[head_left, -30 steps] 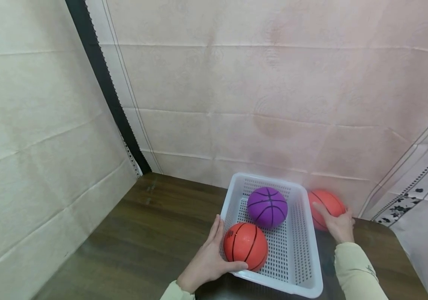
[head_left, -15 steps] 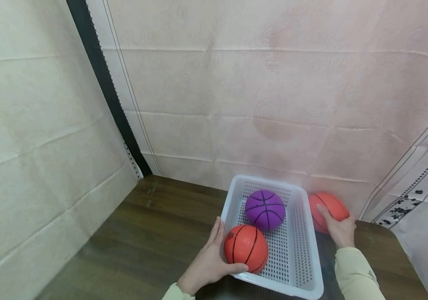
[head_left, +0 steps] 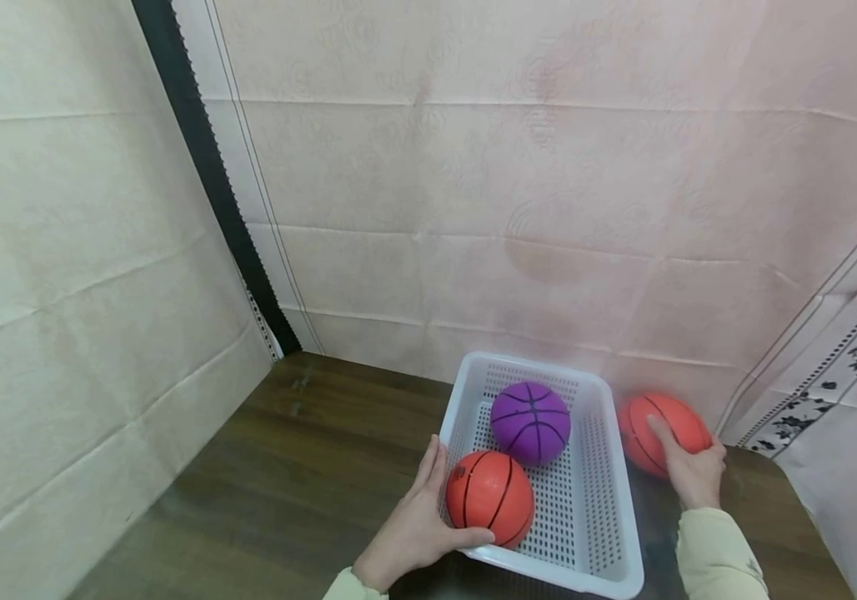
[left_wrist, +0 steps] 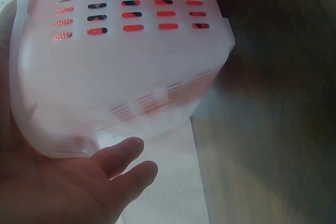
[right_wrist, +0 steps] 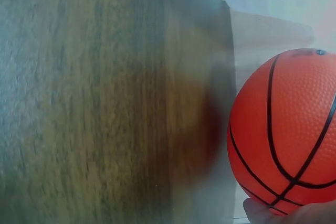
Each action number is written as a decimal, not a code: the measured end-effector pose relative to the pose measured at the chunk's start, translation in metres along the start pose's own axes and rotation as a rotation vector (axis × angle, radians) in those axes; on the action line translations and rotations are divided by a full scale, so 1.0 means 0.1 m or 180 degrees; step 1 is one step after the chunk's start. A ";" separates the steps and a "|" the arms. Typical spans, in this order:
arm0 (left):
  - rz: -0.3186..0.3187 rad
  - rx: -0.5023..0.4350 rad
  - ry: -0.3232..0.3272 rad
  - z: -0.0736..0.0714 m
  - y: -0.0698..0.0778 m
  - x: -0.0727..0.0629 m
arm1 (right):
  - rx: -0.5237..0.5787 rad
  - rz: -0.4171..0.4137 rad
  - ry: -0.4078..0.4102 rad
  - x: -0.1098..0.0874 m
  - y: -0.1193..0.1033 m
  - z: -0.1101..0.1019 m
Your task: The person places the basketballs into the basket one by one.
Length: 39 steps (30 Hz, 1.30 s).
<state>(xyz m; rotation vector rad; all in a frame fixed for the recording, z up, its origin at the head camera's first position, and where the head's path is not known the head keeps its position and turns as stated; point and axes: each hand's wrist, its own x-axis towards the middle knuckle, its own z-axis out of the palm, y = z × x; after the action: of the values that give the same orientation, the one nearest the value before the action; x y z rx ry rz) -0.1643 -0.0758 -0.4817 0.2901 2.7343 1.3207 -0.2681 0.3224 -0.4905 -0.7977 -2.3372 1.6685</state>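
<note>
A white plastic basket [head_left: 601,500] with slotted walls stands on the table. Inside it lie a purple mini basketball [head_left: 530,423] toward the back and an orange-red mini basketball [head_left: 490,498] in the near left corner. My left hand [head_left: 417,521] holds that corner, thumb over the near rim and fingers along the left wall; in the left wrist view two fingertips [left_wrist: 142,174] show below the rim. Outside the right wall, my right hand [head_left: 693,473] grips a second orange-red mini basketball [head_left: 661,425], thumb on top. Its other fingers are mostly hidden behind the ball.
The dark wooden table [head_left: 308,467] runs back to a beige cloth wall [head_left: 533,233] close behind the basket. Another cloth wall [head_left: 83,333] closes the left side. At the right hangs cloth with a floral border [head_left: 841,375].
My right hand has shifted slightly right and nearer with its ball, away from the basket. The purple ball has rolled a little left. My left hand stays on the basket corner.
</note>
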 end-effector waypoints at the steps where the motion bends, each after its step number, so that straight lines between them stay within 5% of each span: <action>1: 0.0001 -0.0005 0.0003 0.00 0.00 0.00 | 0.0034 0.0007 -0.0006 -0.01 0.00 -0.01; 28: 0.0029 0.0006 0.0012 -0.01 0.02 0.00 | 0.0326 -0.0353 0.0240 -0.41 -0.35 -0.16; 39: -0.0032 -0.0009 -0.0001 -0.02 0.03 0.00 | 0.0197 -0.0582 0.0229 -0.66 -0.45 -0.11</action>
<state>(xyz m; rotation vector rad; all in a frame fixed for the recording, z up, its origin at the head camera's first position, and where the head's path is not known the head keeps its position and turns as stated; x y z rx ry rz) -0.1642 -0.0750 -0.4781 0.2758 2.7298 1.3218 -0.2224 0.2870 -0.4336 -0.6019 -2.2244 1.6001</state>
